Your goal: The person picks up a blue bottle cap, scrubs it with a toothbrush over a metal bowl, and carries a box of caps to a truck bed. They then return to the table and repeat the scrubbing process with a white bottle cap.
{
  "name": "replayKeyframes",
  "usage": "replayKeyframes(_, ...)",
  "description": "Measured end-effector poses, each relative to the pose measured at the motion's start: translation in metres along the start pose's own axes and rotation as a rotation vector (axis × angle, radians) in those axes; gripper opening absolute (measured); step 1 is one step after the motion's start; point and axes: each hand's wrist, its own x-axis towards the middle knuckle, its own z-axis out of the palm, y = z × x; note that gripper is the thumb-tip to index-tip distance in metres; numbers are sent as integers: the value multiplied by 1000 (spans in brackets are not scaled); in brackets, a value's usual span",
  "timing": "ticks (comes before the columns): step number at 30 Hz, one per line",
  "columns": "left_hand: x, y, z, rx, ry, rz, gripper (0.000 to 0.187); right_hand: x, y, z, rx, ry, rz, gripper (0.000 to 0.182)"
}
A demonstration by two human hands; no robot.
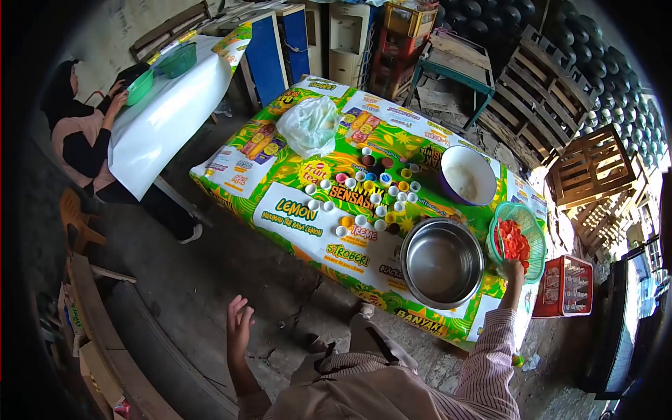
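My right hand (514,269) reaches up to the near rim of a green mesh basket (536,238) holding several red bottle caps (514,241), and touches its edge. My left hand (238,325) hangs in the air over the concrete floor, left of the table, fingers spread and empty. An empty steel bowl (442,262) sits on the table just left of the basket. Several loose coloured and white bottle caps (374,192) are scattered over the middle of the green-yellow printed table cover (294,210).
A purple bowl with a white inside (467,175) and a crumpled plastic bag (309,126) lie farther back. A red crate (568,285) stands right of the table, wooden pallets (539,91) behind. Another person (80,133) sits at a white-covered table (168,119) with green bowls.
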Motion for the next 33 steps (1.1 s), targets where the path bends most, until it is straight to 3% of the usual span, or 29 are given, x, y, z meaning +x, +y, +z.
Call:
replayKeyframes(4,44,23,91,23,-156,189,38,2,-6,-7,3,-2,7,47)
replayKeyframes(5,57,16,116,54,-185,309,35,0,-6,-8,20,35,-44,44)
replayKeyframes(9,79,28,207,224,-319,469,27,26,14,9,167,-40,-208,36)
replayKeyframes(10,81,32,226,301,-327,531,26,33,20,17,124,-23,-301,31)
replayKeyframes(12,76,43,256,316,-359,431,26,53,41,40,-154,200,-701,28)
replayKeyframes(13,78,40,268,371,-347,470,27,42,40,35,-158,193,-697,28)
replayKeyframes(14,84,29,280,300,-324,563,26,25,38,32,27,276,-603,29)
replayKeyframes(16,69,61,286,365,-458,275,27,-38,10,-1,351,403,-384,36)
replayKeyframes(18,66,52,297,346,-497,347,29,-74,5,1,504,532,-413,29)
replayKeyframes(22,55,59,313,270,-723,251,30,-138,-8,29,611,401,-448,23)
replayKeyframes(24,58,55,318,283,-741,273,29,-157,-23,35,805,237,-322,25)
replayKeyframes(25,62,56,317,286,-747,275,29,-157,-22,41,806,240,-316,25)
replayKeyframes(27,72,59,312,279,-799,313,29,-160,-19,54,610,303,-494,28)
replayKeyframes(30,105,76,301,279,-667,329,28,-168,-26,50,620,288,-431,26)
replayKeyframes(33,169,74,293,355,-480,470,24,-174,-27,54,583,303,-368,23)
